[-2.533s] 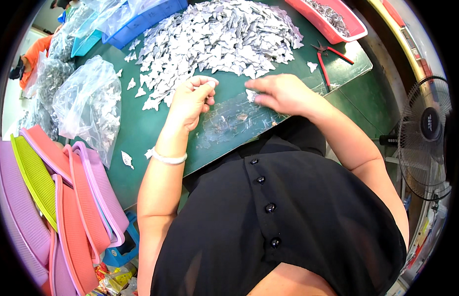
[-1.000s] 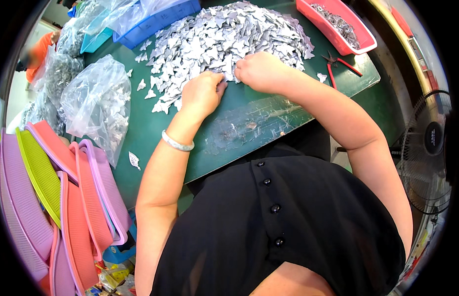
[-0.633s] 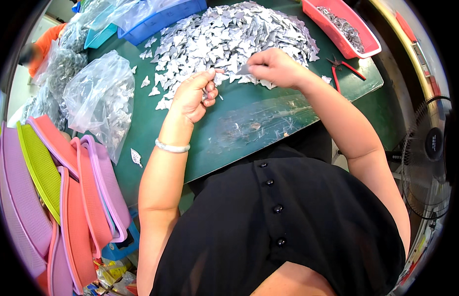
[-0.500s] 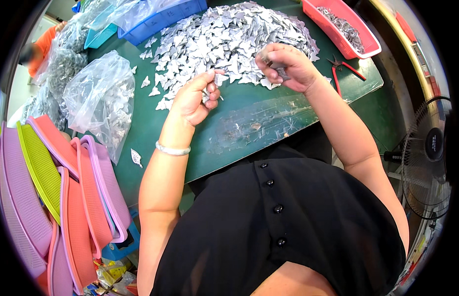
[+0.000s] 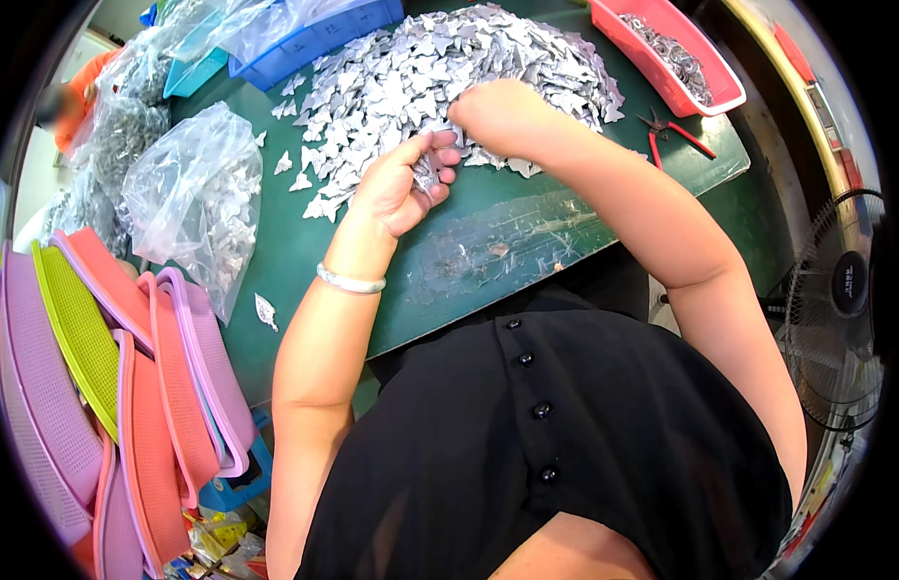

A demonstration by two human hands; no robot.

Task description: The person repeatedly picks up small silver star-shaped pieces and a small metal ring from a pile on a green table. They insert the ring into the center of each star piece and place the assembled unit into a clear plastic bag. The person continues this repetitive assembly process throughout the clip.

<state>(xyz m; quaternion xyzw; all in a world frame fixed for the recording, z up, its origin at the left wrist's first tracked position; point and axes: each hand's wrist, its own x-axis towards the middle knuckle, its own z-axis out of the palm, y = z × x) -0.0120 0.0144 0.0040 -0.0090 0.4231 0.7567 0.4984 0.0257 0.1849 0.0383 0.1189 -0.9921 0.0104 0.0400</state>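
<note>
The right hand [image 5: 500, 116] has swung leftward, near the left hand [image 5: 396, 198], since the earlier frame. The green worktop [image 5: 420, 295] bears a silvery pile [image 5: 435, 72]; the left hand cups metal pieces [image 5: 427, 177], their direction and long axis unclear; the right's grip I cannot tell.

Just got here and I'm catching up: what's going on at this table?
A person is handling small silvery pieces at a green table. The left hand cups some of them; the right hand is turned down at the near side of a big heap, hiding whatever it grips. Red-handled pliers and a pink basket are off to the right, untouched.
</note>
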